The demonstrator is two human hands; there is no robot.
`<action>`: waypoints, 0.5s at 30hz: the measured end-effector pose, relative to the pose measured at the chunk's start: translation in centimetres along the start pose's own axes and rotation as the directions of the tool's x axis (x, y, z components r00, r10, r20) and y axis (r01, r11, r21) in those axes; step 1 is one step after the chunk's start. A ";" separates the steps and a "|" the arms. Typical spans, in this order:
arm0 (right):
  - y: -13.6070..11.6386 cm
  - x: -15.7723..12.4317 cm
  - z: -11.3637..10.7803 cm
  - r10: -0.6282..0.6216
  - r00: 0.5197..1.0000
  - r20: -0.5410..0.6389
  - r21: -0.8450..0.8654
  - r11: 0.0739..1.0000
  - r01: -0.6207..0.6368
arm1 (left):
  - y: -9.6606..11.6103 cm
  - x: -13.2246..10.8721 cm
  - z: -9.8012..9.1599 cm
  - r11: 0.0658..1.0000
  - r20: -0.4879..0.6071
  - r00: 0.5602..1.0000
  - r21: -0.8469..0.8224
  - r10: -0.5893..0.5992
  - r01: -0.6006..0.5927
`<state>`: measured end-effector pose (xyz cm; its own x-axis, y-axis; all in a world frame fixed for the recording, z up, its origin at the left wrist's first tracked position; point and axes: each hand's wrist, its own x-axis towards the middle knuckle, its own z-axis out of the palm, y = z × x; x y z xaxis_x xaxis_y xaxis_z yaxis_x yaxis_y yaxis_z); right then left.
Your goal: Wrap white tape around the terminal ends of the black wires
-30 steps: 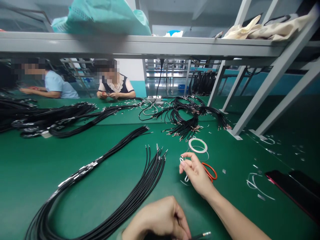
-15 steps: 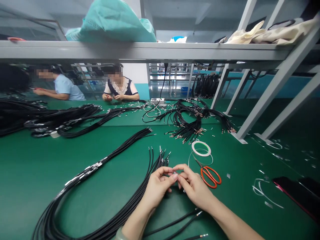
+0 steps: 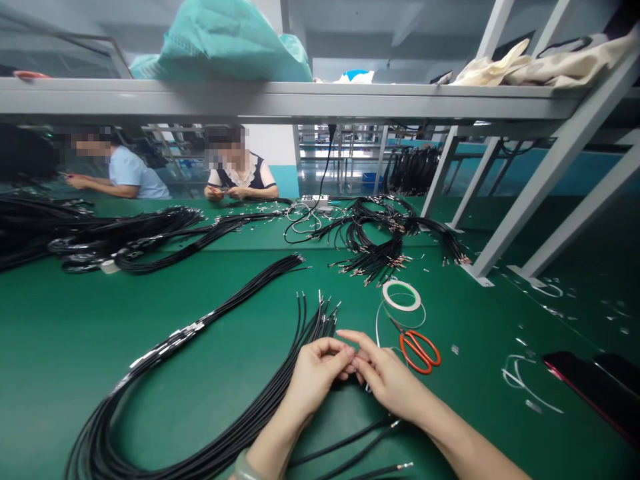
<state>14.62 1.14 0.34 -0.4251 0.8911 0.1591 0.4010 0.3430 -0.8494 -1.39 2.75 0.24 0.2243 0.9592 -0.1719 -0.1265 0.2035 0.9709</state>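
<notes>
My left hand (image 3: 317, 373) is closed, its thumb and fingers pinched together beside the tips of a bundle of black cables (image 3: 260, 407). Touching it at the fingertips, my right hand (image 3: 385, 377) is closed too, with its index finger stretched over the left fingers. Whatever they pinch is tiny and hidden between the fingertips. A bit of white strip (image 3: 368, 387) pokes out below the right fingers. Loose black cables (image 3: 350, 439) with bare metal tips lie under the right forearm. Just beyond the right hand are orange-handled scissors (image 3: 420, 352) and a white tape roll (image 3: 401, 295).
More black cable bundles (image 3: 377, 243) lie at the back, and others (image 3: 125, 233) at the far left. A phone (image 3: 590, 393) and white scraps (image 3: 520, 380) are on the right. A grey shelf (image 3: 300, 100) spans overhead. Two people (image 3: 240, 177) sit across the green table (image 3: 200, 367).
My right index finger has straightened and reaches further over the left fingers. The hands stay together in nearly the same spot. The view has shifted slightly.
</notes>
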 end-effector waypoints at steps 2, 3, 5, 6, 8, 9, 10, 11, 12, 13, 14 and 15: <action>0.0 0.0 0.1 0.003 1.000 -0.024 0.023 1.000 -0.003 | 0.2 0.0 -0.1 1.000 -0.035 0.999 0.013 0.020 -0.020; 0.0 0.1 0.1 0.010 0.999 -0.038 0.032 0.999 -0.009 | 0.3 -0.1 -0.1 0.999 -0.055 0.998 0.024 0.036 -0.034; -0.1 0.2 0.2 0.036 0.998 -0.055 0.045 0.998 -0.034 | 0.4 -0.1 -0.2 0.996 -0.085 0.994 0.054 0.070 -0.066; -0.1 0.2 0.3 0.053 0.997 -0.058 0.054 0.997 -0.050 | 0.5 -0.1 -0.2 0.994 -0.089 0.992 0.071 0.087 -0.081; -0.1 0.3 0.5 0.087 0.994 -0.061 0.087 0.993 -0.082 | 0.5 -0.2 -0.2 0.988 -0.086 0.989 0.105 0.119 -0.110; -0.1 0.3 0.6 0.105 0.992 -0.070 0.115 0.989 -0.097 | 0.5 -0.3 -0.1 0.985 -0.081 0.988 0.120 0.132 -0.122; -0.2 0.3 0.7 0.122 0.989 -0.085 0.149 0.983 -0.109 | 0.5 -0.4 0.0 0.982 -0.074 0.987 0.136 0.141 -0.130; -0.1 0.3 0.8 0.137 0.985 -0.104 0.183 0.976 -0.116 | 0.5 -0.5 0.1 0.978 -0.063 0.987 0.155 0.148 -0.137; -0.1 0.3 0.9 0.148 0.981 -0.124 0.212 0.970 -0.119 | 0.6 -0.6 0.1 0.973 -0.054 0.986 0.181 0.157 -0.145; 0.0 0.3 0.9 0.155 0.977 -0.148 0.233 0.965 -0.118 | 0.6 -0.7 0.1 0.961 -0.051 0.984 0.228 0.171 -0.155; 0.1 0.3 0.9 0.161 0.971 -0.175 0.248 0.962 -0.114 | 0.7 -0.7 0.0 0.936 -0.062 0.979 0.310 0.196 -0.168; 0.2 0.4 0.8 0.166 0.964 -0.205 0.261 0.959 -0.110 | 0.7 -0.8 -0.2 0.887 -0.091 0.968 0.427 0.235 -0.175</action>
<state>13.91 1.32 -0.18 -0.1766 0.9775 0.1153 0.2197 0.1534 -0.9634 -1.87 2.19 0.98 0.0997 0.9939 0.0464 0.2614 -0.0712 0.9626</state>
